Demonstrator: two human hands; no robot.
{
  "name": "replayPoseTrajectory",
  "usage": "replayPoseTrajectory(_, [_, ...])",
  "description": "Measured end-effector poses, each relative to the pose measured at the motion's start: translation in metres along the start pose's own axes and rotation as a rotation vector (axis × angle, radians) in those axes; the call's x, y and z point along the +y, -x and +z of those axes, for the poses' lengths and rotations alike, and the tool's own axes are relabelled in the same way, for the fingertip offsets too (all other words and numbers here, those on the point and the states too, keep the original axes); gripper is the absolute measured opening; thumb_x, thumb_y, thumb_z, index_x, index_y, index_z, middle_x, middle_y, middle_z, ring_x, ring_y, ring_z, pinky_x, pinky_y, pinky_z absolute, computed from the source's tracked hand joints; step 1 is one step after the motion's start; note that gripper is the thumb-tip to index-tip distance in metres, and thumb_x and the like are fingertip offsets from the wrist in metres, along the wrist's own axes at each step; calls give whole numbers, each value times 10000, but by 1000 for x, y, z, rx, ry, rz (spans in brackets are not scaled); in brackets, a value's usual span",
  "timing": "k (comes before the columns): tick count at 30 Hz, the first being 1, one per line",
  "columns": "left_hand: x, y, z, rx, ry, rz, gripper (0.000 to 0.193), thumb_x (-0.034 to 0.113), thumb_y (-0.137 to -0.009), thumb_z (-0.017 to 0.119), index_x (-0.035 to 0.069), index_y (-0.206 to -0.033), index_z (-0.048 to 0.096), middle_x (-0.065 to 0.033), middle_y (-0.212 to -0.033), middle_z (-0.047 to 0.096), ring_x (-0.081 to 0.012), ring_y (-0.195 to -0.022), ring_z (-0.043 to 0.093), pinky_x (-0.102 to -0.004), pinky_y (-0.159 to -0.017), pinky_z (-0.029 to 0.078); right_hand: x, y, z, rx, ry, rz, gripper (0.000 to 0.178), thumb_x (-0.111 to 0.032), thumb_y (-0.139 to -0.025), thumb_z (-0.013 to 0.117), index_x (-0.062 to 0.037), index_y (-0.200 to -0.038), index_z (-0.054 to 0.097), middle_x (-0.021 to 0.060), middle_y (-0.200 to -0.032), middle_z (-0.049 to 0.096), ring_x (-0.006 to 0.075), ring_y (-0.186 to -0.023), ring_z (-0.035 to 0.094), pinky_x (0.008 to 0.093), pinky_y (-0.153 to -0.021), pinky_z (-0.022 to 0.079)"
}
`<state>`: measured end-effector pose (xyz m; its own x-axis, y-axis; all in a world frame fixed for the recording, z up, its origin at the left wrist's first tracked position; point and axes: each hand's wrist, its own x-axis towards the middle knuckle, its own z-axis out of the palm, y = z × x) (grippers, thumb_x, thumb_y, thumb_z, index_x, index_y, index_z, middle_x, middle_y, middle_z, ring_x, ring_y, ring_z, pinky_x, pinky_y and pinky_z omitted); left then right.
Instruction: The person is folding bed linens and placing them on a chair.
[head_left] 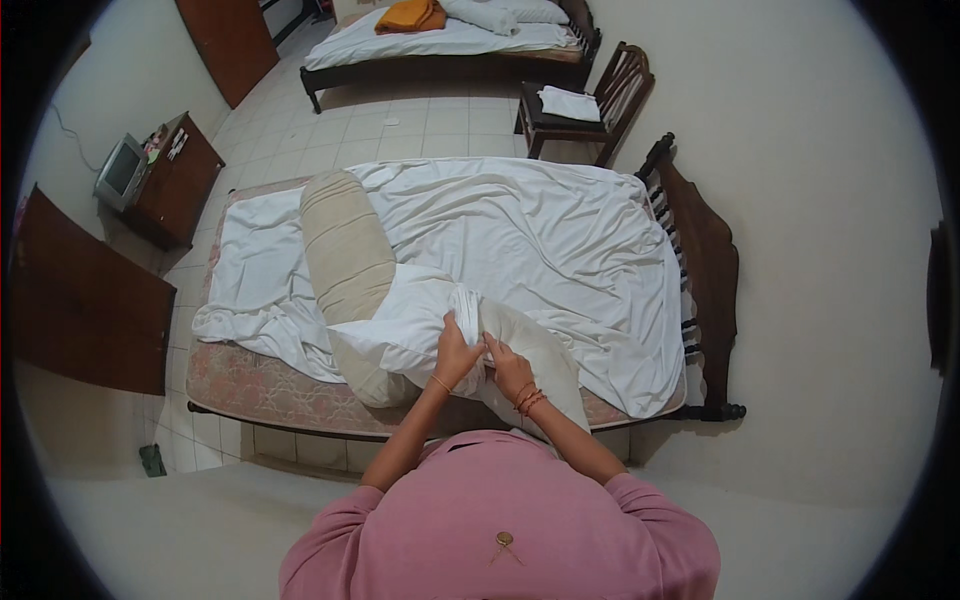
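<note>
My left hand (458,356) grips the gathered edge of a white pillowcase (415,300) near the bed's front side. Close beside it, my right hand (511,370) has its fingers bent and pressed to the same edge, where the cloth meets a cream pillow (540,350). The pillow's near end sticks out of the bunched cloth toward me, to the right. The rest of the pillowcase spreads left over a long beige bolster (345,235), which lies across the bed. The fingertips are partly hidden in the folds.
A wrinkled white sheet (530,220) partly covers the patterned mattress (265,385). A dark wooden headboard (705,260) stands at the right. Behind are a chair (565,125) with folded white cloth and another bed (450,68). At the left are a cabinet (175,190) and small television (122,170).
</note>
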<state>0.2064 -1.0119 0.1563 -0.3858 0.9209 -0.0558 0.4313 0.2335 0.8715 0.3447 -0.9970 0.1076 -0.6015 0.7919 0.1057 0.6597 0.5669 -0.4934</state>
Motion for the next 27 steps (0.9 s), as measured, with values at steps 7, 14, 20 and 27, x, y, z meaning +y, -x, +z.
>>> replayPoseTrajectory(7, [-19, 27, -3, 282, -575, 185, 674, 70, -593, 637, 68, -1183, 311, -205, -936, 413, -369, -789, 466, -421, -714, 396, 4, -26, 19, 37, -28, -63, 178, -31, -689, 494, -32, -863, 533, 142, -729, 558, 311, -664, 567, 387, -580, 467])
replayPoseTrajectory(14, [-49, 3, -2, 358, -527, 112, 165, 91, -723, 511, 101, -887, 507, -121, -824, 406, -265, -767, 472, -385, -661, 364, 12, -54, -23, 49, -135, -118, 129, -5, -651, 503, -15, -750, 584, 168, -687, 573, 308, -651, 568, 366, -603, 453])
replayPoseTrajectory(20, [-9, -12, -82, 567, -434, 29, 165, 51, -666, 550, 94, -823, 525, -102, -814, 432, -256, -745, 484, -371, -610, 397, -12, -37, -107, -37, -259, -142, 69, -55, -670, 571, -31, -734, 580, 165, -631, 560, 304, -591, 564, 341, -529, 435])
replayPoseTrajectory(27, [4, -13, -89, 329, -195, 266, 303, 124, -641, 623, 87, -930, 540, -104, -843, 432, -246, -706, 486, -353, -622, 412, -7, -19, -157, -23, -396, -39, 85, -15, -652, 553, -2, -735, 564, 168, -606, 542, 272, -542, 554, 315, -507, 416])
